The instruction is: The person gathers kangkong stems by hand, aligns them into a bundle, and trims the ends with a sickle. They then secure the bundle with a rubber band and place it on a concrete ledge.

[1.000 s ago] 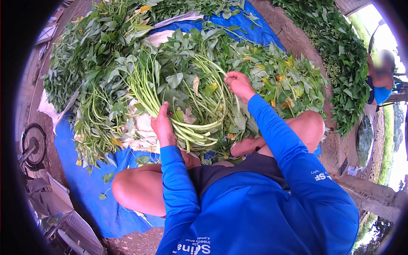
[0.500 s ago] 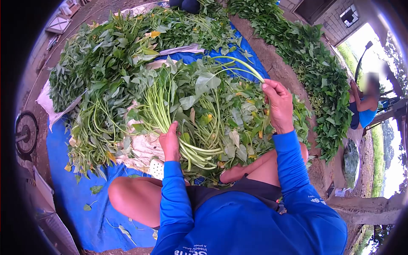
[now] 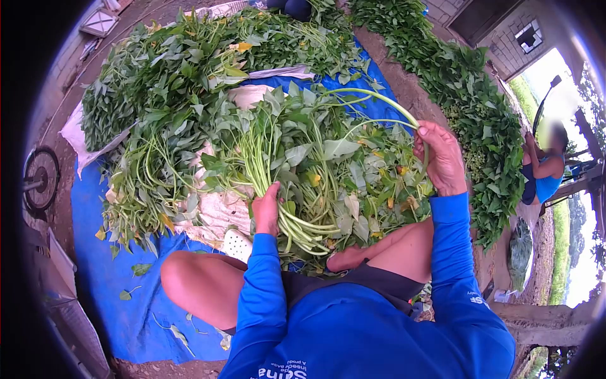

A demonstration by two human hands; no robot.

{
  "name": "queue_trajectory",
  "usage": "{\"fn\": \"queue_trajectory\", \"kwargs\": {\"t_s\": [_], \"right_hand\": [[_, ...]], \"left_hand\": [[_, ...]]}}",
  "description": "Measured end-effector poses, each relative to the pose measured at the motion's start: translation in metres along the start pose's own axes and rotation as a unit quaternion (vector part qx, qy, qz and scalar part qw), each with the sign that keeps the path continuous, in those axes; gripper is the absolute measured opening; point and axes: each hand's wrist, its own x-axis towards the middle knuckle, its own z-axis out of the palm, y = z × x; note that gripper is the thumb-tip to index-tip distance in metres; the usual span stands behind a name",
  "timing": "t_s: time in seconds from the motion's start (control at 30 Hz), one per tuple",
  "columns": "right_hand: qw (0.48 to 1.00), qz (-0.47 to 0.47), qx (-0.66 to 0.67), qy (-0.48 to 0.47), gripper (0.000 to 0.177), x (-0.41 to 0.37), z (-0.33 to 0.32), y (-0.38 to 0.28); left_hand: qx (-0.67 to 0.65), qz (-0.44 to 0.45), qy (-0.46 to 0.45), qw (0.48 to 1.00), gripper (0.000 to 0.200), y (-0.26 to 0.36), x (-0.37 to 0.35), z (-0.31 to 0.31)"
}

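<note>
My left hand [image 3: 266,210] is wrapped round a bunch of long-stemmed leafy greens [image 3: 254,161]. The leaves fan out beyond the fist, and the cut stem ends [image 3: 309,232] stick out on the near side, pointing right. Out to the right, my right hand [image 3: 442,158] pinches a single leafy stem [image 3: 385,101], which arches back leftward over the pile. Its lower end hangs below my fingers. Under and beyond both hands lies a loose pile of greens [image 3: 379,170], some leaves yellow.
A larger heap of greens [image 3: 158,95] spreads at the back left on a blue tarp [image 3: 126,303]. A long row of leafy bundles [image 3: 473,107] runs along the right. Another person [image 3: 546,164] sits at far right. A wheel [image 3: 41,183] stands at left.
My right hand has moved right and slightly down with the stem, which now bends more and shows its lower end. My left hand keeps its hold on the bunch; the view has shifted slightly.
</note>
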Motion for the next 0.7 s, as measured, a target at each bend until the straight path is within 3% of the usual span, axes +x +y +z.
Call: {"fn": "queue_trajectory", "kwargs": {"t_s": [0.1, 0.27, 0.4, 0.5, 0.63, 0.7], "right_hand": [[0.999, -0.027, -0.017, -0.012, 0.023, -0.002, -0.003, 0.009], [0.997, -0.071, -0.006, -0.018, 0.024, -0.005, 0.009, 0.008], [0.998, 0.007, -0.06, -0.011, 0.024, 0.021, 0.008, -0.001], [0.99, -0.116, 0.046, -0.059, 0.026, 0.017, 0.004, -0.052], [0.99, 0.007, -0.101, -0.099, 0.032, 0.036, 0.007, -0.059], [0.989, -0.015, -0.125, -0.071, 0.029, 0.033, 0.01, -0.053]], "left_hand": [[0.027, -0.067, -0.013, 0.997, 0.032, -0.011, 0.002, -0.002], [0.004, -0.038, -0.007, 0.999, 0.032, -0.027, -0.003, 0.007], [0.039, -0.068, -0.015, 0.997, 0.032, -0.02, -0.01, 0.005], [0.017, -0.067, 0.001, 0.998, 0.032, -0.024, -0.004, 0.002], [0.035, -0.082, -0.014, 0.996, 0.035, -0.031, -0.001, 0.001], [0.027, -0.079, -0.015, 0.996, 0.033, -0.031, 0.004, 0.003]]}}
